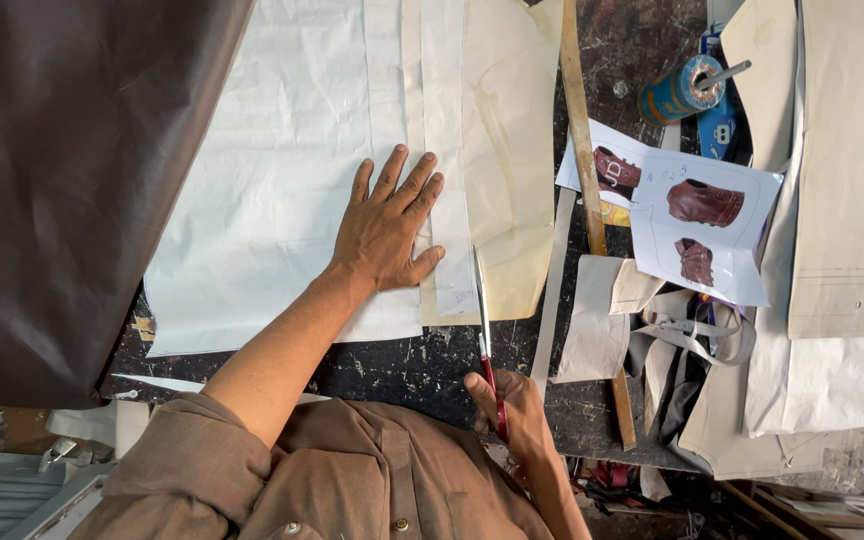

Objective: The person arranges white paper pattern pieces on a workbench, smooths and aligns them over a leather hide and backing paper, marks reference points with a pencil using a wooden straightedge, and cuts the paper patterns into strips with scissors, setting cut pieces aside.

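Leather [62,180], dark brown, draped over the far left of the table [392,365]. Beside it lay a white paper pattern sheet [272,170], overlapped at its right edge by a cream pattern piece [507,150]. The left hand [387,225] pressed flat on the white sheet, fingers spread and released, pointing away from the person. Just right of that hand ran the scissors [482,320], long axis nearly straight away from the body, blades pointing forward along the cream piece's edge. The right hand [517,410] gripped their red handles at the near table edge, fingers clenched around them. Farther right lay a wooden ruler [584,170], a printed sheet with brown jacket pictures [707,225], and a teal thread spool [680,92].
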Available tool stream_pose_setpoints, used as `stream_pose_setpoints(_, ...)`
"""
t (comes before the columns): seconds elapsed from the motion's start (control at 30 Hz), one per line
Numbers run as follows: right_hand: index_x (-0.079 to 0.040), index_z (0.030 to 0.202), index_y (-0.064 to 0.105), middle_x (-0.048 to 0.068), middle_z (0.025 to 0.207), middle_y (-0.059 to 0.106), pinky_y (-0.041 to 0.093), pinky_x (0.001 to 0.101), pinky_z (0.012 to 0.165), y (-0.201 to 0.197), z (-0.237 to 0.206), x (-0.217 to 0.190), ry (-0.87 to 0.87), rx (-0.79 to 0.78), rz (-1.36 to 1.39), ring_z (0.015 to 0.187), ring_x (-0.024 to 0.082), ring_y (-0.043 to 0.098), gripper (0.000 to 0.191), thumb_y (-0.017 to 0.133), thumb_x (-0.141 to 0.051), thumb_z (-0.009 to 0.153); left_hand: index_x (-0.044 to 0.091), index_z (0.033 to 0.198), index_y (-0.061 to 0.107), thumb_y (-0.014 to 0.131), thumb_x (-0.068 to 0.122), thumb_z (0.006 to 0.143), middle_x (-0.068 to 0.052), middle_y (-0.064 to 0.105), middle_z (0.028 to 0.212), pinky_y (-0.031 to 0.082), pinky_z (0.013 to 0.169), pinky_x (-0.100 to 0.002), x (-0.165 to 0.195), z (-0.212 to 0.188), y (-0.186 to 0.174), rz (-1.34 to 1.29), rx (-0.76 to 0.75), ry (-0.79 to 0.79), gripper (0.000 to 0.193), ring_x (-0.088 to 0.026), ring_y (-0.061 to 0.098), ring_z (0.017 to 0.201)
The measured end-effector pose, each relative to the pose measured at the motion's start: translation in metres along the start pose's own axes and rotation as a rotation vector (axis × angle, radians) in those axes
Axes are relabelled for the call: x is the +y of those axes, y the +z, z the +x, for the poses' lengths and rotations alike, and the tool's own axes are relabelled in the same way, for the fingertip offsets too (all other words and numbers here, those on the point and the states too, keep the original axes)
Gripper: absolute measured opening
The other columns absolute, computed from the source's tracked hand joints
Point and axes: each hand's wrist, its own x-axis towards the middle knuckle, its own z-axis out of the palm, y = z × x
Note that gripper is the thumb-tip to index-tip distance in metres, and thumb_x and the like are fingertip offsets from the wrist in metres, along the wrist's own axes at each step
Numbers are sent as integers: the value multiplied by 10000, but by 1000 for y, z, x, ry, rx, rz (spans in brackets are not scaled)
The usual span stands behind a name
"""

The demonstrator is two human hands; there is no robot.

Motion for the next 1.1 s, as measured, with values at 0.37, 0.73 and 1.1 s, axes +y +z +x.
stream_pose_setpoints(0.37, -124, 596, 596, 5, 472, 566, 539, 251, 416, -2, 15, -16, -72, 1, -5, 405, 106, 619, 644, 685, -749, 723, 136, 1555, 378, 573, 625, 825, -51, 215, 1682, 41, 1250, -567, -2, 0, 0, 23, -9, 8, 900, -294, 71, 1556)
stream_pose_setpoints(0.73, -71, 602, 588, 44, 456, 508, 519, 316, 362, 6, 29, -38, -58, 37, 23, 375, 173, 603, 611, 777, -640, 723, 143, 1555, 367, 418, 734, 871, -42, 203, 1677, 31, 1243, -564, -8, 4, -2, 27, 16, 6, 905, -296, 74, 1552)
stream_pose_setpoints(1.1, -54, 636, 573, 33, 486, 504, 519, 285, 372, 9, 47, -61, -116, 11, 84, 389, 152, 573, 631, 773, -640, 762, 127, 1547, 378, 295, 811, 887, -63, 219, 1671, 39, 1236, -579, -10, 3, -3, 13, 47, 27, 954, -314, 90, 1549)
